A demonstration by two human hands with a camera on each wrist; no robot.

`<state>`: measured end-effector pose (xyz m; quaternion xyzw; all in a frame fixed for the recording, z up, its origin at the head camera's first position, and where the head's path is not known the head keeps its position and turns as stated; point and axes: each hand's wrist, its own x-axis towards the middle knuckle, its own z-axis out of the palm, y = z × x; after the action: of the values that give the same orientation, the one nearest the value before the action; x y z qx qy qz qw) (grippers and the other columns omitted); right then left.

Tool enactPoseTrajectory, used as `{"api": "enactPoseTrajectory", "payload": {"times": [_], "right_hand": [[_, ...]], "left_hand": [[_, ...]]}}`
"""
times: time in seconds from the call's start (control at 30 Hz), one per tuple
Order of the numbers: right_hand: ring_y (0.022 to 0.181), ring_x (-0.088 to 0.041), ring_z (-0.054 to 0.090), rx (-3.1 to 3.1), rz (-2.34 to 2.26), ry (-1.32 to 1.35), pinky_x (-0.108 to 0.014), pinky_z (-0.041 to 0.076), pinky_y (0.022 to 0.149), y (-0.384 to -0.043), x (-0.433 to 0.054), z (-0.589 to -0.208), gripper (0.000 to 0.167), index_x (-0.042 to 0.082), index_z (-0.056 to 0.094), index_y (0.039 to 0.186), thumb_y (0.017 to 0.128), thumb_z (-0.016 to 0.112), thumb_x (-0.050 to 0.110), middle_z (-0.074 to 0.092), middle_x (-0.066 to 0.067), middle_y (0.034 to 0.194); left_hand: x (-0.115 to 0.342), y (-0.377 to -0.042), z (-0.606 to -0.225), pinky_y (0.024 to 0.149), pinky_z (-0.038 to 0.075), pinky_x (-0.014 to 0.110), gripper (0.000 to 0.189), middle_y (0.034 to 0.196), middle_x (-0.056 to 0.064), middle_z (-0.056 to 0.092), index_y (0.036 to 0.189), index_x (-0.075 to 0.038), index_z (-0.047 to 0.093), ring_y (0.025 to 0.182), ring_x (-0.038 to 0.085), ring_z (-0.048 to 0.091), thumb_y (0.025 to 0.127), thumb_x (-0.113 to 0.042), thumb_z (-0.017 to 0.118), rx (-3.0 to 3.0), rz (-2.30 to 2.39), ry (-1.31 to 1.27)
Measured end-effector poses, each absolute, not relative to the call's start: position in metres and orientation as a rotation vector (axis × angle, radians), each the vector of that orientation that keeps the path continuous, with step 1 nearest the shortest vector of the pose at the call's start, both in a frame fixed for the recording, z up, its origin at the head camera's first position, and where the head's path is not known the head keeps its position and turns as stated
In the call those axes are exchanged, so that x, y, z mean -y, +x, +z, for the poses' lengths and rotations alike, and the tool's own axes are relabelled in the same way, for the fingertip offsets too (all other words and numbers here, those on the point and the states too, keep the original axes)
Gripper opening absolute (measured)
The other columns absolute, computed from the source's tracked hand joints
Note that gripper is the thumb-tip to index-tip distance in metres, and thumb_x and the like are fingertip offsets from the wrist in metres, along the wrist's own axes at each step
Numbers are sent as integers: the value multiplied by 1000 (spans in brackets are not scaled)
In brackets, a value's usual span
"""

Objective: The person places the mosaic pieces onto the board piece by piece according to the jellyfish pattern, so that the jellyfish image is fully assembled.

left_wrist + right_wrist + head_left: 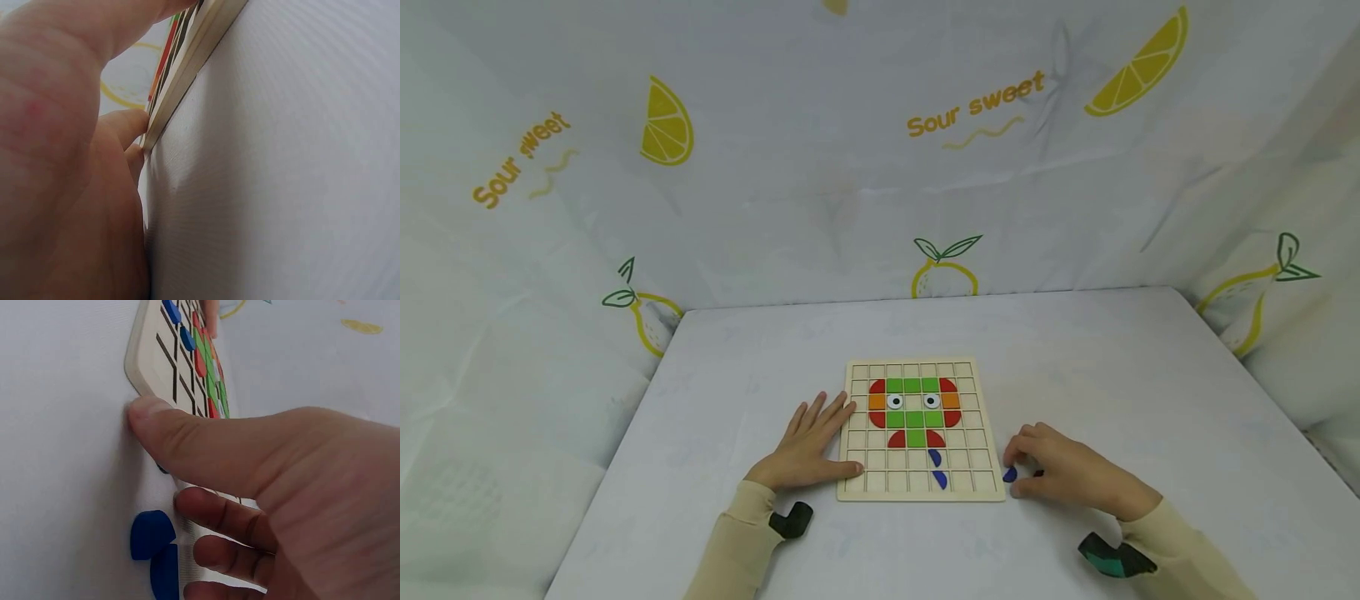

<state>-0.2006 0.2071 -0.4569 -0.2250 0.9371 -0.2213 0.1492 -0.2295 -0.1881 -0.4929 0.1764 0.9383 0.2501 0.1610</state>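
Note:
A square wooden grid board (pixel 917 492) lies on the table, bearing red, orange, green and white eye-patterned tiles (pixel 914 417) set in a symmetrical figure. Two blue half-round pieces (pixel 938 469) lie in its lower cells. My left hand (pixel 808 446) rests with spread fingers along the board's left edge, the thumb on its lower corner. Just off the lower right edge, my right hand (pixel 1063 471) has its thumb and index finger on either side of a blue half-round piece (pixel 1010 474). In the right wrist view the thumb (pixel 181 434) hides most of that piece.
More blue pieces (pixel 152 534) lie on the white table (pixel 700 417) under the right hand's other fingers. A white cloth (pixel 820 192) printed with lemons hangs behind and at both sides. Dark bands (pixel 792 521) sit at the wrists.

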Motion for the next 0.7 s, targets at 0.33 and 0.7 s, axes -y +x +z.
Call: {"api": "enactPoseTrajectory", "payload": {"times": [0.33,0.7], "right_hand": [[79,-2,44,-2755,-571,-628,-20,44,65,-200,-202,-457,13,28,68,87,85,81,26,55,16,84],[78,-2,50,-2724,-854,-713,-19,47,65,-213,-200,-454,4,15,68,101,99,65,16,63,8,91]], "left_hand": [[189,-228,-492,130,-6,53,98,173,-4,11,163,-22,24,161,25,-6,85,-60,69,-2675,736,509],[189,-227,-492,129,-5,55,97,173,1,14,162,-19,26,161,29,-3,85,-59,69,-2682,770,530]]}}
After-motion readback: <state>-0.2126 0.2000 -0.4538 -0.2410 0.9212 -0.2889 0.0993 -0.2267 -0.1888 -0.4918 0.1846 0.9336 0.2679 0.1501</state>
